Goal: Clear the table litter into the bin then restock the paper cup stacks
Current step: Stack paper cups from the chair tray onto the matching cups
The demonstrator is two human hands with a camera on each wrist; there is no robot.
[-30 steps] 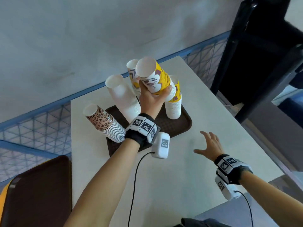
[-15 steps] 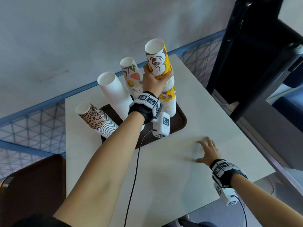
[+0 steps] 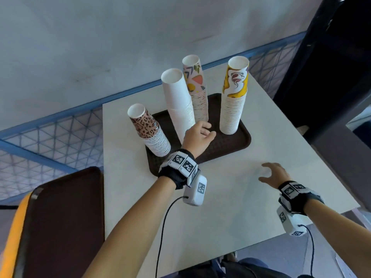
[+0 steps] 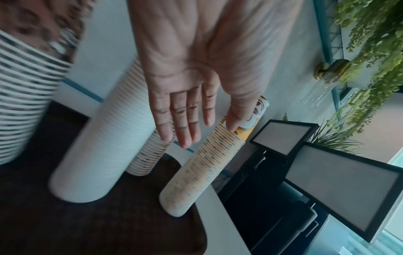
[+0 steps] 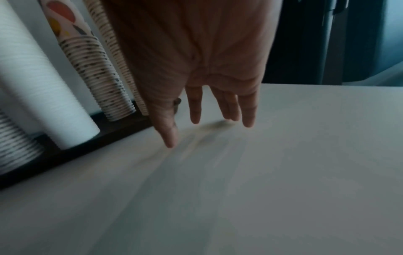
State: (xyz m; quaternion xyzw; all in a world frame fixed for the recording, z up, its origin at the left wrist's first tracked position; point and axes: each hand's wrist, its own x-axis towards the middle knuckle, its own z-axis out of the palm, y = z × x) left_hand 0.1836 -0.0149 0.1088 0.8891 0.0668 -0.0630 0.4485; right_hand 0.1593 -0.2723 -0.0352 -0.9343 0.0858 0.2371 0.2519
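Note:
Several stacks of upside-down paper cups stand on a dark brown tray [image 3: 230, 145]: a leopard-print stack [image 3: 149, 131], a plain white stack [image 3: 178, 103], a fruit-print stack [image 3: 195, 87] and a tall yellow stack [image 3: 233, 95]. My left hand [image 3: 200, 132] hovers over the tray between the white and yellow stacks, fingers straight and empty [image 4: 185, 120]. Over the bare white table [image 3: 230, 207], my right hand [image 3: 271, 173] floats with spread fingers [image 5: 218, 112], holding nothing.
A second brown tray [image 3: 60, 217] with an orange edge lies at the lower left, off the table. A blue wire-mesh railing [image 3: 50, 137] runs behind the table. A black stand with framed screens [image 4: 327, 181] rises at the right.
My left hand has let go of the yellow cups, which now sit on the yellow stack, and has drawn back down toward the tray. The right hand has lifted slightly off the table.

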